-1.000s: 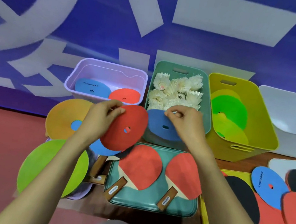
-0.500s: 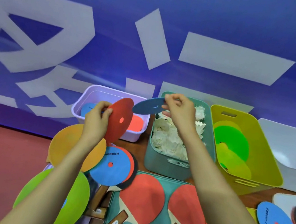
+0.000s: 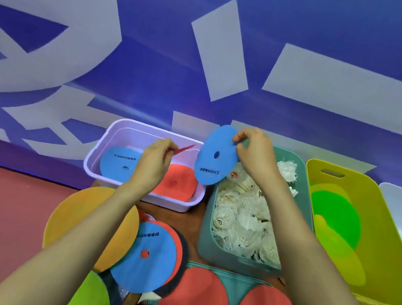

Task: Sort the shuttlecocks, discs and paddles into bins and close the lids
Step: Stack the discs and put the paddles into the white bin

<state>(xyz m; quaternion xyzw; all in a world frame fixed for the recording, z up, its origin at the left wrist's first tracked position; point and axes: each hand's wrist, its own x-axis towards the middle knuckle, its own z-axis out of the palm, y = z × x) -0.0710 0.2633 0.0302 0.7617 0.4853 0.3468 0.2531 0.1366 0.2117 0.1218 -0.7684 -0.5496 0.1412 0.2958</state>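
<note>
Since the earlier frame our left hand (image 3: 154, 164) has carried the red disc (image 3: 180, 150) out over the lilac bin (image 3: 102, 147), and the blue disc (image 3: 216, 155) has turned face-on to us. This is the disc-sorting step. The left hand seems to pinch the red disc, which shows edge-on and blurred. Our right hand (image 3: 255, 158) pinches the blue disc by its upper rim, upright, above the bin's right end. Next, we judge, both should drop flat onto the discs (image 3: 118, 165) inside; thin, centre-holed, they want a low release
</note>
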